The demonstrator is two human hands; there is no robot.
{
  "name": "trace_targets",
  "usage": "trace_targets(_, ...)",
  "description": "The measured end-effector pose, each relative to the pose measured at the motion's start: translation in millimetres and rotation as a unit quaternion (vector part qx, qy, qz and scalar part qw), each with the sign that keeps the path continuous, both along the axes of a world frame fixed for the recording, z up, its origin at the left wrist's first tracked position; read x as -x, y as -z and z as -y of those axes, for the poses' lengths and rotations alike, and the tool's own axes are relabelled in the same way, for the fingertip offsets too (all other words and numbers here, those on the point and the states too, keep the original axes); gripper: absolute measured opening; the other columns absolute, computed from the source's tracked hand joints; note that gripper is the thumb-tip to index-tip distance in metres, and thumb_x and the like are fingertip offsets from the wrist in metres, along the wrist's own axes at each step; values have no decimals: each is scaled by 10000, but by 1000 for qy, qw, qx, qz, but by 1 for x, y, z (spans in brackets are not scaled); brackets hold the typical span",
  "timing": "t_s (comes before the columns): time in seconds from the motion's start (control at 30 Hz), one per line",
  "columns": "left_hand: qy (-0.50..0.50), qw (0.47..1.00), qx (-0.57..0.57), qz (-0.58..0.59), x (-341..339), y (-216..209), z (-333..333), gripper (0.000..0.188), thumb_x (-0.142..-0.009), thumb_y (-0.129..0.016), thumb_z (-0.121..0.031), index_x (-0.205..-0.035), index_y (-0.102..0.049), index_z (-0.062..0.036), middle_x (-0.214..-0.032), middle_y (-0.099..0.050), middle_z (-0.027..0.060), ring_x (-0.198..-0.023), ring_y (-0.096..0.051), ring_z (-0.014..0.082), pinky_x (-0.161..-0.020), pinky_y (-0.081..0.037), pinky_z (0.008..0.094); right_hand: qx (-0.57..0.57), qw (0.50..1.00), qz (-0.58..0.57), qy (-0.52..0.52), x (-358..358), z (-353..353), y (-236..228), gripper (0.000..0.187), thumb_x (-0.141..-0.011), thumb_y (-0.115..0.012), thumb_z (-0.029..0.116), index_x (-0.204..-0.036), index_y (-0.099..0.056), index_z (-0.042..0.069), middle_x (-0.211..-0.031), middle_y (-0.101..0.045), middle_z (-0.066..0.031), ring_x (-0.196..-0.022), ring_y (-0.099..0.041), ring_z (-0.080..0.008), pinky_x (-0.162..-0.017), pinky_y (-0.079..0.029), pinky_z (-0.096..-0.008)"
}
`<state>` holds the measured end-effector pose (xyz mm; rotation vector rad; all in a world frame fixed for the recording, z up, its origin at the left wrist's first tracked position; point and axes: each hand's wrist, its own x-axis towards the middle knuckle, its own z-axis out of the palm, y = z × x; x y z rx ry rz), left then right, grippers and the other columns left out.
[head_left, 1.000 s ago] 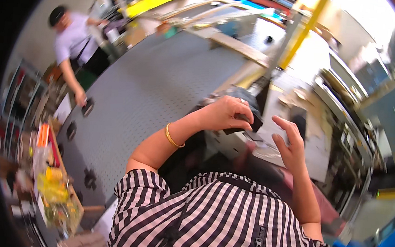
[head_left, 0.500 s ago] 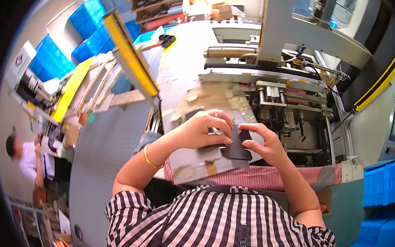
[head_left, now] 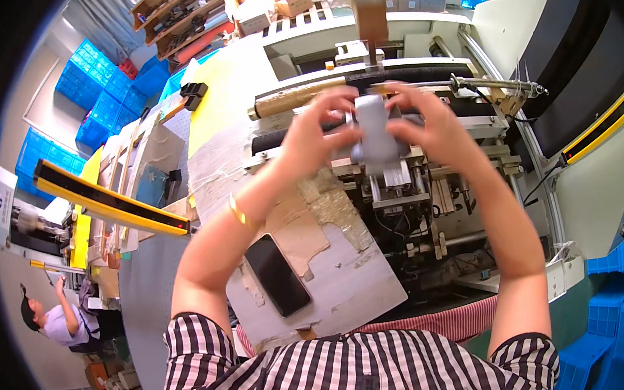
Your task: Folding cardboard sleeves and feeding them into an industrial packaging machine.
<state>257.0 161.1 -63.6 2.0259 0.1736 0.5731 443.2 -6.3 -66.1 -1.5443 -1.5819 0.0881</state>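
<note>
Over the machine (head_left: 400, 194), both hands are raised around a pale grey, oblong piece (head_left: 377, 130), blurred by motion, its kind unclear. My left hand (head_left: 309, 137) grips its left side with curled fingers and thumb. From the right, my right hand (head_left: 434, 128) presses thumb and fingers against the other side. Below the piece are metal clamps and rods of the machine. Closer to me, a black smartphone (head_left: 278, 274) lies flat on a worn grey board (head_left: 353, 275) with torn tan patches.
A yellow-and-black bar (head_left: 114, 198) stands left of the board, another (head_left: 607, 119) on the right. A long roller (head_left: 297, 98) crosses the machine behind my hands. Blue crates (head_left: 613, 321) are stacked at right. Another person (head_left: 68, 319) is at far left.
My hands have moved forward off the board to above the machine, holding the piece between them. The smartphone on the board now shows plainly. The whole view has shifted.
</note>
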Motion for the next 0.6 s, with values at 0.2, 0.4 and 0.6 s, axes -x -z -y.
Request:
trace_targets(0.2, -49, 998, -8, 48, -101, -49, -71, 599, -826, -744, -51, -1357, -467, -49, -990, -687, 94, -871, -647, 111, -742, -533, 235, 22, 982, -179, -48, -105, -81, -36, 592, -895, -709, 199, -1387, -434, 17, -1102, -682, -111, -929, -641, -129, -846, -505, -237)
trace_targets(0.4, -102, 970, -198, 93, -115, -51, -82, 844, -707, -857, -357, -1405, -450, -112, -1080, -682, 127, -1022, -609, 257, -908, -490, 392, -26, 987, -153, -46, -107, -90, -62, 692, -855, -716, 253, -1414, -391, 5, -1186, -635, -140, -1076, -610, -182, -971, -469, -295)
trace_targets(0.6, -56, 971, -202, 113, 56, -12, -9, 656, -765, -825, -284, -1327, -539, -103, -1316, -569, 111, -1108, -574, 216, -846, -530, 312, -91, 960, -263, -21, 92, -1, 9, 304, -986, -518, 247, -871, -632, -10, -863, -612, -61, -763, -549, -158, -739, -457, -284)
